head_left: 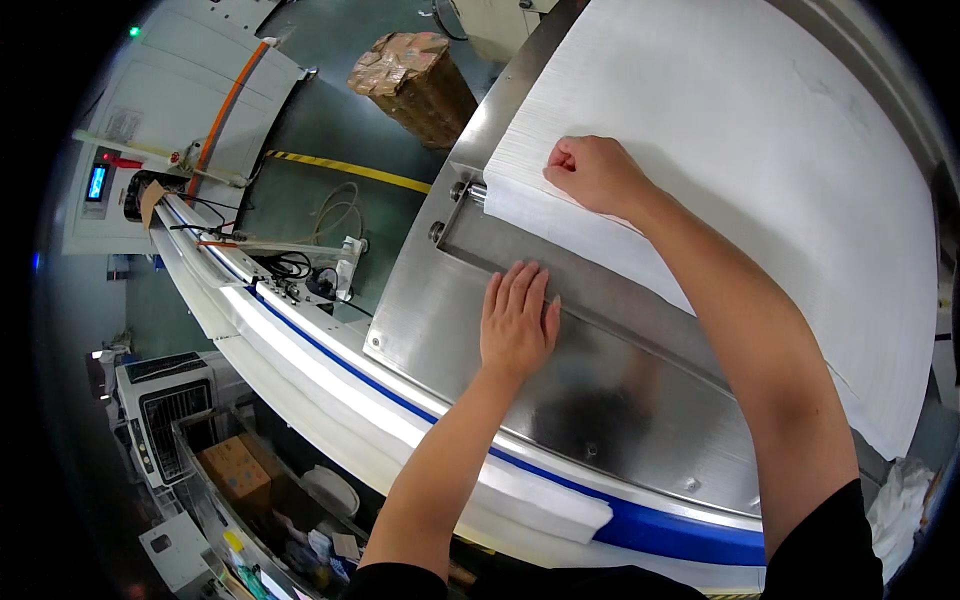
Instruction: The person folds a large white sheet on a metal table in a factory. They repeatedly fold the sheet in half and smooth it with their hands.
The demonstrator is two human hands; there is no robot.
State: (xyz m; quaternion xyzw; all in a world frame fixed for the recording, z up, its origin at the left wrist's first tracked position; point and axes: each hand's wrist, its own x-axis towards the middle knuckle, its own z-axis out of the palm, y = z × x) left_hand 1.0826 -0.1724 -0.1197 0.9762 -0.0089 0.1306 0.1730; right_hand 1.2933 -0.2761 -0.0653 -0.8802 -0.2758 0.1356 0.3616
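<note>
My left hand lies flat on the bare stainless steel top, fingers stretched out beside the edge of a shallow rectangular recess. Over on the right, my right hand is closed into a fist on a wide pile of white sheets, close to its near left edge. The underside of that fist is hidden, so what it holds, if anything, does not show. Many thin layers are visible along the pile's left edge. A short metal roller pokes out at the pile's corner.
A long white rail with a blue stripe borders the steel top on my side. Beyond it stand a taped brown carton, a white machine cabinet and loose cables. Lower left, a grey bin contains boxes and scraps.
</note>
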